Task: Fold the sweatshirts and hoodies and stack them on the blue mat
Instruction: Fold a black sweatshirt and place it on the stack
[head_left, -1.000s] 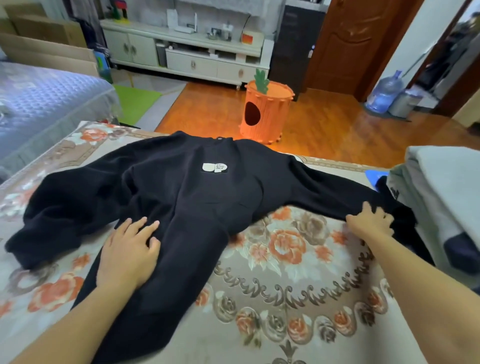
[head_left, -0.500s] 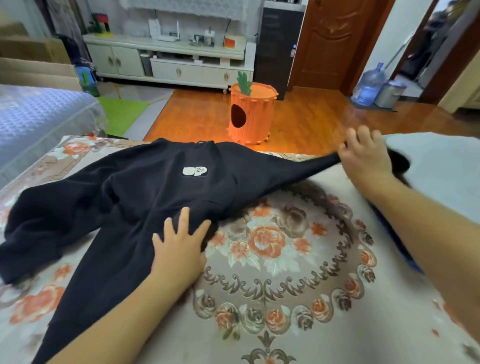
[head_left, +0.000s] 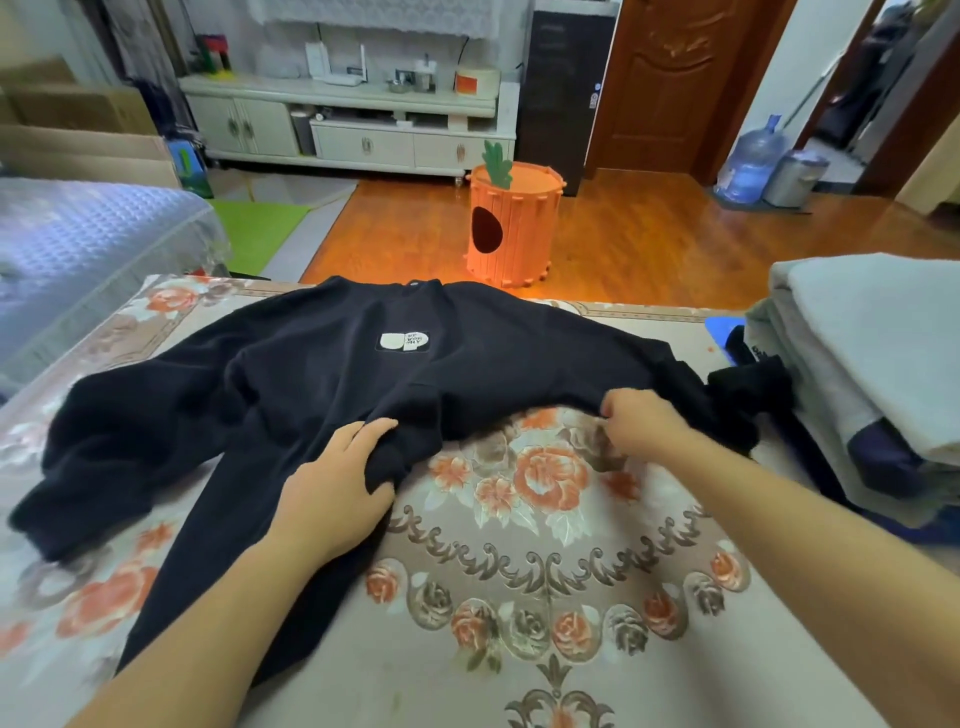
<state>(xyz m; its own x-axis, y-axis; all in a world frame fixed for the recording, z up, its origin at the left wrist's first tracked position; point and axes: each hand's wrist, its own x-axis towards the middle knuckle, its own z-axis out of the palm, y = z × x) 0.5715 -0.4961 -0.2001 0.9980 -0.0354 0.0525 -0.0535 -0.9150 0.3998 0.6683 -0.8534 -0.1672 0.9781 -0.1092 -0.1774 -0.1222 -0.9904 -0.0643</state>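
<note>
Step in hand, judged: spreading the garment before folding. Black sweatshirt (head_left: 332, 384) lies unfolded at frame centre on the floral cover (head_left: 545, 597). Left hand (head_left: 337, 488) grips a bunched part of its lower edge; right hand (head_left: 641, 423) pinches the hem further right. Folded stack (head_left: 872, 364) sits on the blue mat (head_left: 722, 330), right edge. Next move likely calls for drawing the hem flat and straight.

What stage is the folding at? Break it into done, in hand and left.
Done: a stack of folded garments sits at the right on the blue mat. In hand: the black sweatshirt lies spread on the floral cloth, unfolded; the left hand and right hand grip its near edge. Left: fold the sleeves and body, then put it on the stack.
</note>
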